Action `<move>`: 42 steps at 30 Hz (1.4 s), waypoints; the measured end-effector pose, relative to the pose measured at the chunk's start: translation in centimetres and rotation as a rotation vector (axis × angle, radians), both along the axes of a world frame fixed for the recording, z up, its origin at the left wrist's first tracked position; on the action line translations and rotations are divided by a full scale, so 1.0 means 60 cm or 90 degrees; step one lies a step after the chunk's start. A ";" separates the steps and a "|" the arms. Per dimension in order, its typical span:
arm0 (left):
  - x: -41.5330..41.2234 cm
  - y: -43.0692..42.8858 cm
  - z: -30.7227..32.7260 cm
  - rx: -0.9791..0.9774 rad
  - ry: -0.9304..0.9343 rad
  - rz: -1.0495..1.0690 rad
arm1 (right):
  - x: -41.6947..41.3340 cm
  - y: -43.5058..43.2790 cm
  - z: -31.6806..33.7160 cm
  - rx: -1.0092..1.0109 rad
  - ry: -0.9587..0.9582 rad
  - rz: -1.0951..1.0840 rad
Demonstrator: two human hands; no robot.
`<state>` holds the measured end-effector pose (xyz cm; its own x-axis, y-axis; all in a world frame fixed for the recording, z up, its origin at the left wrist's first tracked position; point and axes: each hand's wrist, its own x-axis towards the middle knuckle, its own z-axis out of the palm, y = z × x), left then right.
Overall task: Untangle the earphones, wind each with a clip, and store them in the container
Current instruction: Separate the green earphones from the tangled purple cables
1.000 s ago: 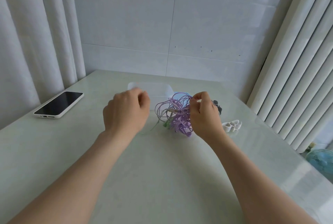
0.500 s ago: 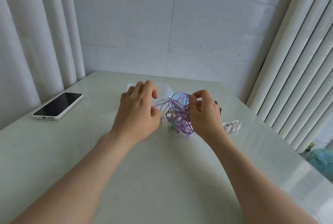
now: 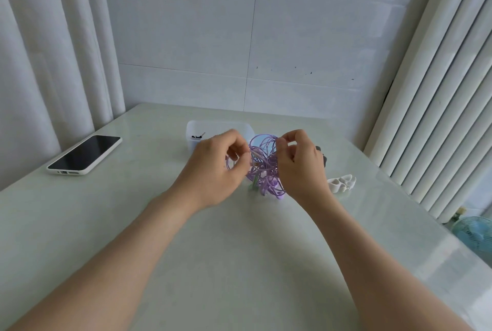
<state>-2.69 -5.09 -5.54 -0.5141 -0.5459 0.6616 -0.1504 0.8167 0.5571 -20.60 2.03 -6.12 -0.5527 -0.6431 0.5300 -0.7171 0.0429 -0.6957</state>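
A tangled bundle of purple earphone cable sits between my hands, just above the table, with a green bit showing at its bottom. My left hand pinches a strand on the bundle's left side. My right hand pinches strands at its top right. Behind them stands a translucent container with something small and black inside. A white clip lies on the table right of my right hand. A dark object is mostly hidden behind that hand.
A phone in a white case lies face up at the table's left edge. White curtains hang left and right, a tiled wall stands behind. A small blue fan sits on the floor past the right table edge.
My left hand moved right from the table's middle to the bundle and took hold of a strand. My right hand stayed on the bundle's right side.
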 end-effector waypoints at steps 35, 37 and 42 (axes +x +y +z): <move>0.009 0.009 0.019 0.202 0.052 0.002 | 0.029 0.011 0.019 -0.027 0.144 0.120; 0.009 0.011 0.017 0.159 0.006 0.004 | 0.029 0.009 0.016 -0.030 0.151 0.108; 0.008 0.010 0.015 0.056 -0.104 0.022 | 0.033 0.006 0.011 -0.050 0.183 0.075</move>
